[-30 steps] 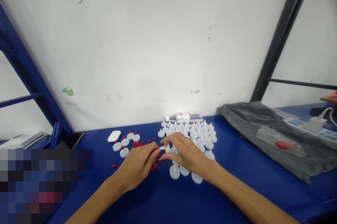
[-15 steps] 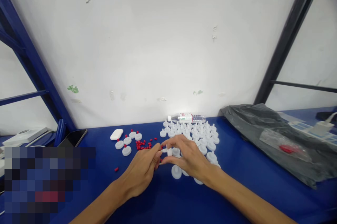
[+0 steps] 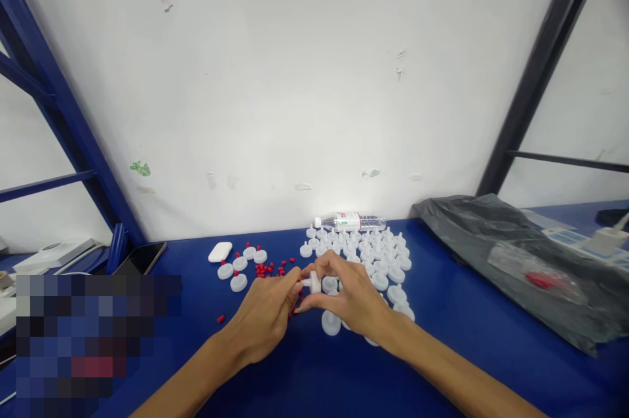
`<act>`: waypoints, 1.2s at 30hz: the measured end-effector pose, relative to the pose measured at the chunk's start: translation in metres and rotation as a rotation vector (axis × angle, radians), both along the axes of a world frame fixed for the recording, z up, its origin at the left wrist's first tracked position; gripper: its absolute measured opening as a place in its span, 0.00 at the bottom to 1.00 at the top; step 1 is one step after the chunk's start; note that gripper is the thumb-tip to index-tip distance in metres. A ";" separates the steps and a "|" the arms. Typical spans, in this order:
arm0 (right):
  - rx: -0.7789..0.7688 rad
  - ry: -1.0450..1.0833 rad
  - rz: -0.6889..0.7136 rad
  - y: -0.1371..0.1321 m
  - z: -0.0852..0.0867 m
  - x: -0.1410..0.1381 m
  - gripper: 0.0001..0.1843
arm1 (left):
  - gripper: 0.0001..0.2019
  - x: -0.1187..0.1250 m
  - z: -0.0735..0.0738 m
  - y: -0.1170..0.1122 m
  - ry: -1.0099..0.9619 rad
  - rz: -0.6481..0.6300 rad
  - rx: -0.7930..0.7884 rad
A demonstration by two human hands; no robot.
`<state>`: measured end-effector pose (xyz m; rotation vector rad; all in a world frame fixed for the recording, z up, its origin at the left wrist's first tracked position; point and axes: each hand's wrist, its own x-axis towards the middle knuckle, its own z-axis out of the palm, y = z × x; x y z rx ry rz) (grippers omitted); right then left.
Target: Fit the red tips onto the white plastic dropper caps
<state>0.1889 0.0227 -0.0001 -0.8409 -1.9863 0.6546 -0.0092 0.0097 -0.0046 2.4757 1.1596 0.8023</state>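
A white nozzle cap [image 3: 315, 282] is turned on its side between my hands, its thin spout aimed left. My right hand [image 3: 351, 293] holds it at the round base, with index finger above and thumb below. At the spout's tip, my left hand [image 3: 270, 303] is closed in a pinch; whatever lies between those fingers is hidden. Small red tip caps [image 3: 263, 268] are scattered just behind my left hand. Farther left stand several white nozzle caps with red tips [image 3: 238, 283]. A crowd of untipped white nozzle caps [image 3: 376, 251] spreads behind and beneath my right hand.
Along the wall lies a clear plastic bottle [image 3: 348, 221]. A white rounded case [image 3: 220, 251] and a phone [image 3: 145, 259] are at the left. One stray red tip cap [image 3: 221, 318] lies nearer. Grey plastic sheeting [image 3: 472, 241] with a small bag covers the right side.
The view has shifted slightly. The nozzle cap's base shows more openly now, and my right thumb sits a little lower and farther left. Both hands stay in nearly the same place.
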 end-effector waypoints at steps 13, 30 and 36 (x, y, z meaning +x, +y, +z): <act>0.396 -0.260 -0.149 0.010 0.013 0.013 0.17 | 0.16 -0.086 0.061 0.033 0.656 0.581 0.090; 0.364 -0.429 -0.050 0.010 0.016 0.016 0.15 | 0.11 -0.097 0.059 0.027 0.587 0.637 -0.431; 0.188 -0.582 0.122 0.007 0.026 0.028 0.18 | 0.08 -0.100 0.048 0.020 0.378 0.388 -0.829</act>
